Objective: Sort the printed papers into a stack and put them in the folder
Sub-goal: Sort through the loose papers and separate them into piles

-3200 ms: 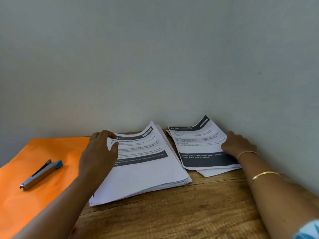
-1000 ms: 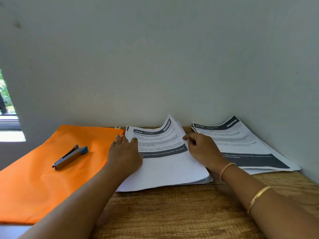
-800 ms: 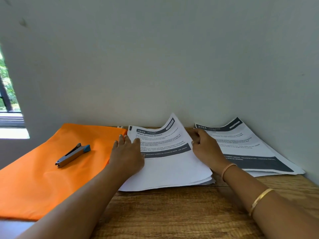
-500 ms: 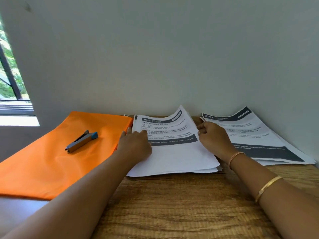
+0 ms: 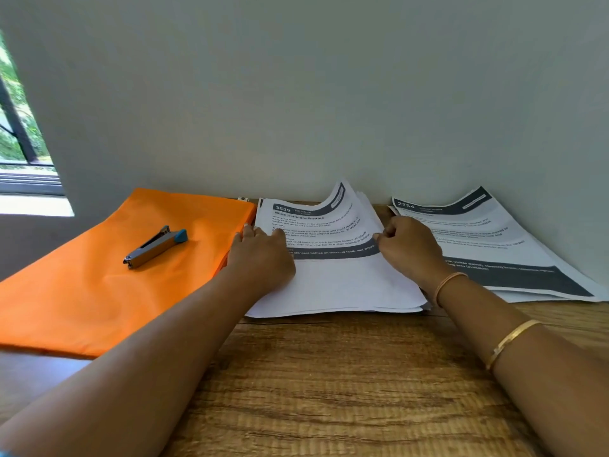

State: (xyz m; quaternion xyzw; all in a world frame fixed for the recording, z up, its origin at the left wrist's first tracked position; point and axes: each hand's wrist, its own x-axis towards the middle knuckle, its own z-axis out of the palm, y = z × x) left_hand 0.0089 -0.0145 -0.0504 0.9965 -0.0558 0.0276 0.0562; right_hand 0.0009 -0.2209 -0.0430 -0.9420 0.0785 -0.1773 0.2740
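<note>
centre stack [image 5: 336, 288] of printed papers lies flat on the wooden table [image 5: 329, 384], far edge at the wall [image 5: 296, 94], far-right corner curling up
top sheet: header "3639", title "Wipe Skincare Bottles", dark band reads "...skincare bottles on dressing table, wet wipes"; the small body text is too blurred to read
left hand [image 5: 260, 255] on the stack's 9 o'clock edge, fingers stretched forward and relaxed, resting on the sheets
right hand [image 5: 408, 249] at the stack's 3 o'clock edge, fingers curled, thumb and fingertips pinching the edge of the upper sheets; gold bangle [image 5: 512, 341] on that forearm
second pile [image 5: 501, 245] just beside the stack at 3 o'clock, its near-left part hidden behind the right hand; header "2754", dark band ends "(available)", rest unreadable
orange folder [image 5: 99, 285] flat at the stack's 9 o'clock, its right edge right against the stack; can't tell if they overlap
stapler [image 5: 155, 247], grey with a blue end, lies on the folder, no brand legible
</note>
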